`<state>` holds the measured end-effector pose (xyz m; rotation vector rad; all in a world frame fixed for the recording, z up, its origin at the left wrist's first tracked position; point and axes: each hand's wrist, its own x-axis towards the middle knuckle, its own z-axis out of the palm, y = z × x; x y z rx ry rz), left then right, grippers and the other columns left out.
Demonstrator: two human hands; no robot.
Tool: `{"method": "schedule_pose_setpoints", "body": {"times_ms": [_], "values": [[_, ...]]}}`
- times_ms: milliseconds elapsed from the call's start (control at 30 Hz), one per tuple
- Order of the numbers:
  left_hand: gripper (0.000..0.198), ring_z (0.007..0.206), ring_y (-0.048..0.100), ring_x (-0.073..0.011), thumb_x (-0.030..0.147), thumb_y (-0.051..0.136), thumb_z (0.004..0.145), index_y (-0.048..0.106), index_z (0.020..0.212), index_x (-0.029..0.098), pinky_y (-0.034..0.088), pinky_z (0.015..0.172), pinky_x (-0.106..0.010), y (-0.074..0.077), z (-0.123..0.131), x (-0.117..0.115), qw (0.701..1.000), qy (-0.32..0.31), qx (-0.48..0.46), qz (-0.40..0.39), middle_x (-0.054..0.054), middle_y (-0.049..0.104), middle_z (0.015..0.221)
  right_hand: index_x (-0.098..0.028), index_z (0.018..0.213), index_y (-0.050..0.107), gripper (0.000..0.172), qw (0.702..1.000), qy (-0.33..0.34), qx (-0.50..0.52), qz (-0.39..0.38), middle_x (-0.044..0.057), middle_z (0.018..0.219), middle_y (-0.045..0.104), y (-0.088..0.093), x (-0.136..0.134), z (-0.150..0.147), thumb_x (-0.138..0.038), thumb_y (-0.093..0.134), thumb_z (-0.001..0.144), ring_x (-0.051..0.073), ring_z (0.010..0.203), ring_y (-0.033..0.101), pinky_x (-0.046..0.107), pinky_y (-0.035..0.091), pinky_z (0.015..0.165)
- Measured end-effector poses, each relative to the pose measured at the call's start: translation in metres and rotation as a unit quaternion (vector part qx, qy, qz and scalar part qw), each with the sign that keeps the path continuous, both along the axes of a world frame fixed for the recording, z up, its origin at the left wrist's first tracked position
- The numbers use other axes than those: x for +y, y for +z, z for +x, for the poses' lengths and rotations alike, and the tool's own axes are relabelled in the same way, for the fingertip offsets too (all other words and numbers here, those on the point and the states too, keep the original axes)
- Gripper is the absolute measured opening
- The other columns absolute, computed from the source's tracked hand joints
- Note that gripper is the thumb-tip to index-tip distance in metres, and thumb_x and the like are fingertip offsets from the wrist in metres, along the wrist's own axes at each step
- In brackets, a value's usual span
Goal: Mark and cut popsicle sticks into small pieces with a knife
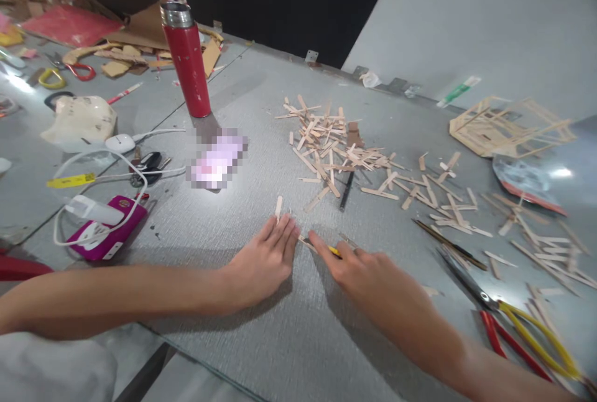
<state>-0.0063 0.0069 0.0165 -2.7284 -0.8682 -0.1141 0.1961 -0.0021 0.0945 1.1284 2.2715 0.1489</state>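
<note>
My left hand (267, 257) lies flat on the grey table (261, 340), fingers together, pressing down a thin wooden stick (278, 206) whose end pokes out past the fingertips. My right hand (359, 267) is closed around a yellow-handled tool (334, 251), its tip meeting a small stick piece (306, 243) right beside the left fingertips. Beyond both hands lies a scattered pile of cut wooden sticks (326, 147).
A red flask (187, 60) stands at the back left near a blurred phone (217, 160). Cables, a pink power bank (109, 234) and keys lie left. Red and yellow pliers (517, 327) lie right; a stick-built frame (508, 128) sits at the far right.
</note>
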Motion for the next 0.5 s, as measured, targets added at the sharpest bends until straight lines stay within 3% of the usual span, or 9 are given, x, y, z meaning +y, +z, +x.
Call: {"method": "schedule_pose_setpoints", "body": {"times_ms": [200, 500], "values": [[0.051, 0.141, 0.051, -0.0354, 0.016, 0.049, 0.095, 0.056, 0.14, -0.006, 0.035, 0.118, -0.048, 0.002, 0.001, 0.002, 1.0, -0.018, -0.005, 0.015, -0.027, 0.056, 0.145, -0.015, 0.157, 0.043, 0.071, 1.0, 0.019, -0.006, -0.009, 0.013, 0.099, 0.076, 0.004, 0.004, 0.0, 0.005, 0.046, 0.089, 0.022, 0.071, 0.076, 0.03, 0.059, 0.06], [0.052, 0.141, 0.051, -0.0342, 0.017, 0.048, 0.096, 0.054, 0.142, -0.006, 0.033, 0.118, -0.048, -0.002, 0.0, 0.002, 1.0, -0.016, -0.008, 0.009, -0.027, 0.055, 0.146, -0.02, 0.157, 0.041, 0.077, 1.0, -0.001, 0.025, -0.013, 0.005, 0.094, 0.076, 0.0, 0.009, 0.009, 0.004, 0.052, 0.085, 0.019, 0.07, 0.075, 0.029, 0.052, 0.057]]}}
